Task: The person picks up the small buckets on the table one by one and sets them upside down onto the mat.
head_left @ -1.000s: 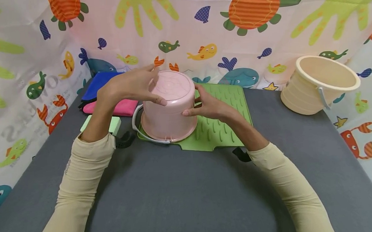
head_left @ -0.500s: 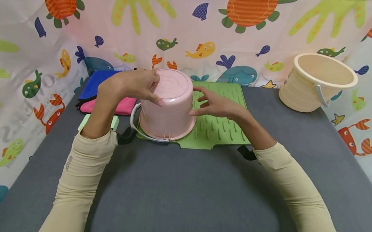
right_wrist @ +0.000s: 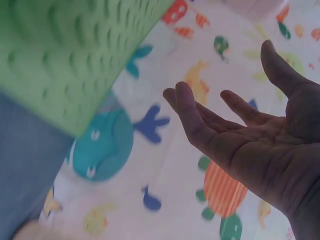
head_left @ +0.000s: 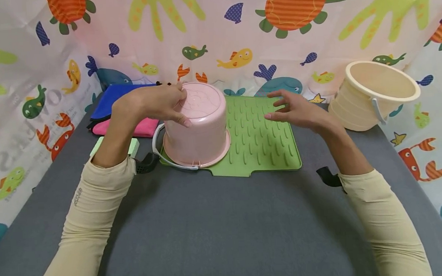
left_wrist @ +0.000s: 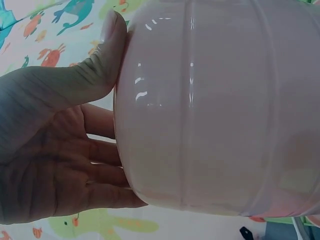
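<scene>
One round pink bucket [head_left: 198,133] is gripped by the left hand [head_left: 149,103], one cream bucket [head_left: 358,105] seen at two o'clock, the right hand [head_left: 298,111] held loosely spread, empty.

Near table [head_left: 226,229] free — pink bucket [head_left: 197,135] beyond

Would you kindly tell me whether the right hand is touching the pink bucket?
Apart: the head view plainly shows a stretch of green mat between the right hand and the pink bucket.

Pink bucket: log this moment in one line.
pink bucket: inverted, on green textured mat; left hand: touching upturned base; right hand: holding nothing; cream bucket: off mat
</scene>
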Action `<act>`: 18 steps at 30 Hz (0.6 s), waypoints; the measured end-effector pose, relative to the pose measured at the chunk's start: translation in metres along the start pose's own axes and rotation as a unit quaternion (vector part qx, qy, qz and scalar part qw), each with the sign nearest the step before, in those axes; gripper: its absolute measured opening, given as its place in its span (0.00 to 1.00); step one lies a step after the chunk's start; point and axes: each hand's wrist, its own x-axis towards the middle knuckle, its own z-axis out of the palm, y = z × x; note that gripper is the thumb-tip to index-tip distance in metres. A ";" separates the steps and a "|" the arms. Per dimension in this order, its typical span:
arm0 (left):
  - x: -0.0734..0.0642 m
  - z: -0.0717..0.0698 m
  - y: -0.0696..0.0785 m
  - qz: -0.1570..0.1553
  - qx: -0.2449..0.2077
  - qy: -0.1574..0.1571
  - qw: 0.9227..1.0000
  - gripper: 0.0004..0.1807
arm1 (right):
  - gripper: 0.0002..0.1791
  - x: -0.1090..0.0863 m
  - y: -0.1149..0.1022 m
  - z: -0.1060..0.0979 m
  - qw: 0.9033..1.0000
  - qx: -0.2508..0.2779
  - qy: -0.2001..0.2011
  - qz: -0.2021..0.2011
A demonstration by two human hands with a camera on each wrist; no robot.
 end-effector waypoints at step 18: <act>-0.003 0.001 0.002 0.013 0.013 0.003 1.000 0.26 | 0.39 -0.036 0.072 -0.074 0.952 -0.137 0.264 0.074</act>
